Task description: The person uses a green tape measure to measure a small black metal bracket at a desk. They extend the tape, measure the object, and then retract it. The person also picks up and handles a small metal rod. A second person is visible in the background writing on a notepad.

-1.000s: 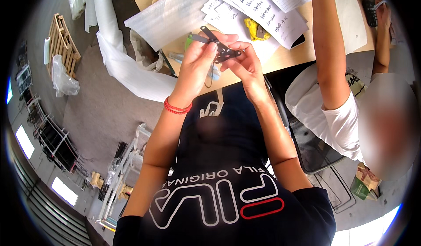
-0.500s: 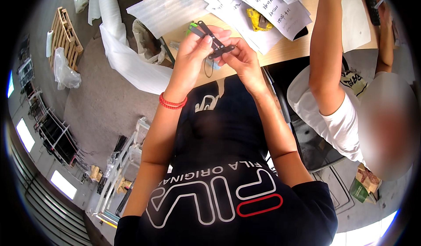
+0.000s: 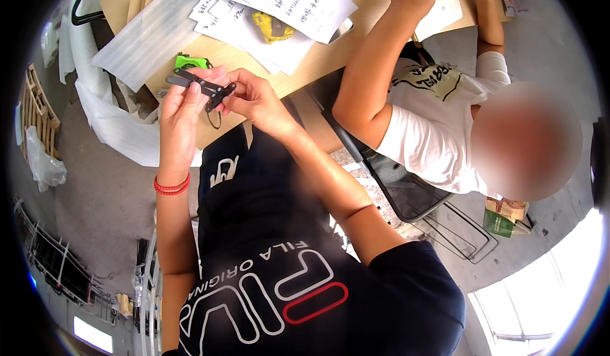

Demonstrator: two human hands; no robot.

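Above the near table edge, both my hands hold a black hinged linkage (image 3: pixel 200 83) with flat riveted arms. Its exact kind I cannot make out. My left hand (image 3: pixel 180 107) pinches the long arms between thumb and fingers. At the other end, the thumb and fingers of my right hand (image 3: pixel 262 107) close on the short crosspiece. Below the linkage hangs a thin dark loop (image 3: pixel 216 122); where it attaches is hidden. Just beyond my left fingers lies a bright green tape measure (image 3: pixel 192 61) on the table.
Handwritten papers (image 3: pixel 292 6) and a yellow tape measure (image 3: pixel 272 27) lie on the wooden table (image 3: pixel 318 62). White foam sheeting (image 3: pixel 149 41) hangs over its left side. To my right sits a person in a white shirt (image 3: pixel 426 143), beside a black chair (image 3: pixel 406 194).
The view has swung right, so the scene sits farther left. The green tape measure now shows more fully beyond my hands. Both hands keep hold of the black linkage.
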